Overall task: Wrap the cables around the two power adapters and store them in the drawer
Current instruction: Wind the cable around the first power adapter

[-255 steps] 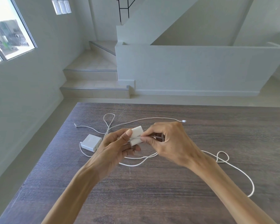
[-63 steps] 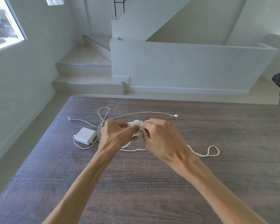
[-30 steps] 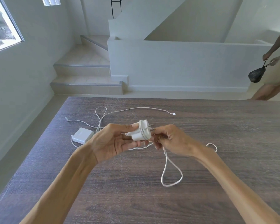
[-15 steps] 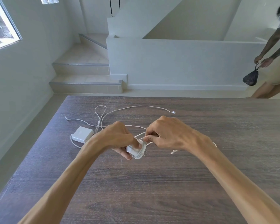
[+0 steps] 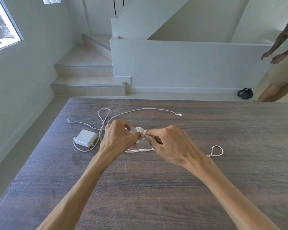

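A small white power adapter (image 5: pixel 137 132) with several turns of white cable around it is gripped in my left hand (image 5: pixel 119 138), mostly hidden by the fingers. My right hand (image 5: pixel 170 145) pinches that cable (image 5: pixel 216 151) close to the adapter; the slack runs under my hands and ends in a loop at the right. A second, flat white power adapter (image 5: pixel 85 138) lies on the dark wooden table (image 5: pixel 156 188) to the left of my hands, its thin cable (image 5: pixel 145 110) spread loose toward the far edge. No drawer is in view.
The table's left edge drops to a tiled floor with stairs (image 5: pixel 86 80) beyond. A person (image 5: pixel 283 67) stands at the far right past the table, with a black bag (image 5: pixel 245 93) on the floor beside them.
My hands have lifted slightly and moved away from me with the adapter, and another stretch of cable is drawn in. The person at the right has set the black bag on the floor.
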